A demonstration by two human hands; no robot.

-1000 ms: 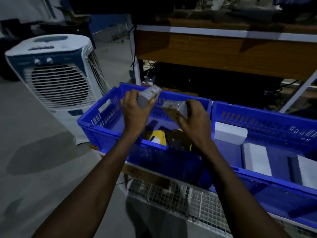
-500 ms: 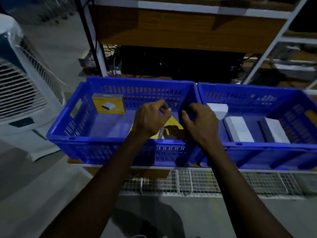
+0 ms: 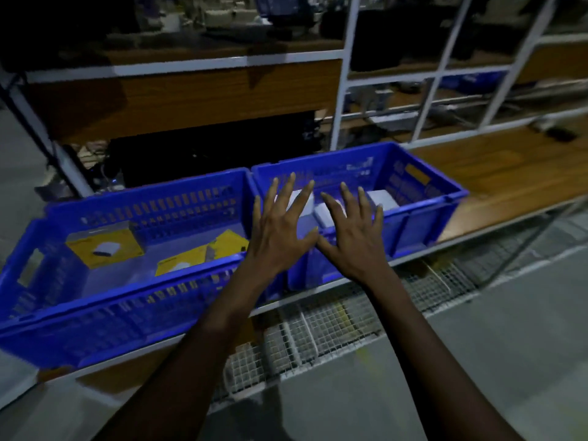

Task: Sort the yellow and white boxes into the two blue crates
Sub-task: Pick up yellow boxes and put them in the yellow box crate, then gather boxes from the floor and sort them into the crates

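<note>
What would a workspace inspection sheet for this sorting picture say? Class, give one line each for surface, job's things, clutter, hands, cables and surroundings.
Surface: wooden shelf board on a white frame, wire mesh below its front edge.
Job's things: left blue crate holds three yellow boxes; right blue crate holds white boxes, partly hidden by the hands.
Clutter: nothing seen on the board beside the crates.
Hands: left hand and right hand open, fingers spread, no grip on anything.
Cables: dark tangle behind the left crate, too dim to identify.
Surroundings: white shelving frame, grey floor.
</note>
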